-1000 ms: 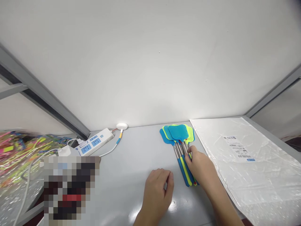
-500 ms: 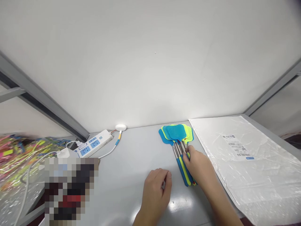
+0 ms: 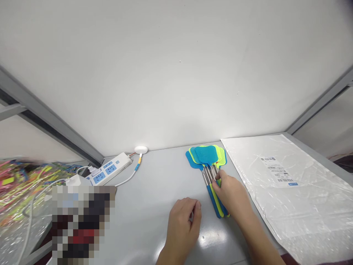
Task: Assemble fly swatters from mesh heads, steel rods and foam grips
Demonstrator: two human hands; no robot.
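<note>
Several fly swatters (image 3: pixel 206 154) with blue and yellow-green mesh heads lie in an overlapping pile near the wall. Their metal shafts and blue or yellow-green grips (image 3: pixel 216 200) point toward me. My right hand (image 3: pixel 230 189) is closed around the shafts and upper grips on the pile's right side; its palm hides part of them. To the left of the grips, my left hand (image 3: pixel 183 219) rests on the grey table (image 3: pixel 149 187). Its fingers are curled in with the thumb alongside, and nothing shows in it.
A white plastic-wrapped package (image 3: pixel 292 198) with a label covers the table's right side. On the left are a power strip (image 3: pixel 110 171), a small white device (image 3: pixel 141 149), cables and a pixelated object (image 3: pixel 85 224). Bagged colourful goods (image 3: pixel 27 187) lie beyond the left edge.
My right hand has shifted very slightly left along the swatter shafts. The left hand and the pile stay almost where they were.
</note>
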